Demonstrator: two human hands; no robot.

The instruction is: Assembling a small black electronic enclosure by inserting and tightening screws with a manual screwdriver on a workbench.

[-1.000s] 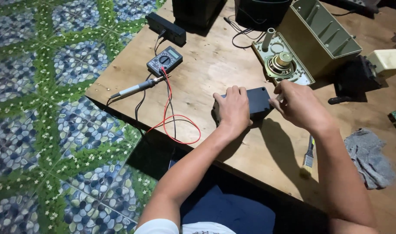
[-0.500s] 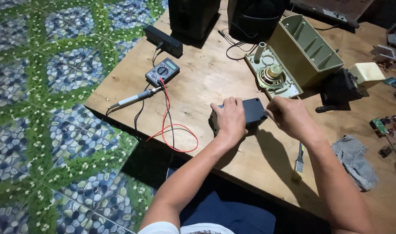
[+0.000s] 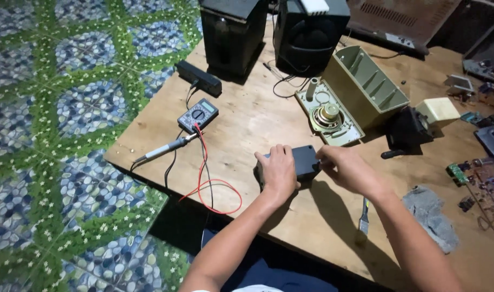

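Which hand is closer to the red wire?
Left. The left hand rests on the dark box, just right of the red wire loop. The right hand is farther right, beyond the box.

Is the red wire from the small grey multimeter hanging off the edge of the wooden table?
Yes, the red wire runs from the small grey multimeter and loops past the near edge of the wooden table.

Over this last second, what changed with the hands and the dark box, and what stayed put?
Little changed: the left hand stays clamped over the small dark box, and the right hand keeps working at its right end. The view drifted, so everything sits differently in frame. The multimeter, soldering iron and open green casing lie unmoved on the wooden table.
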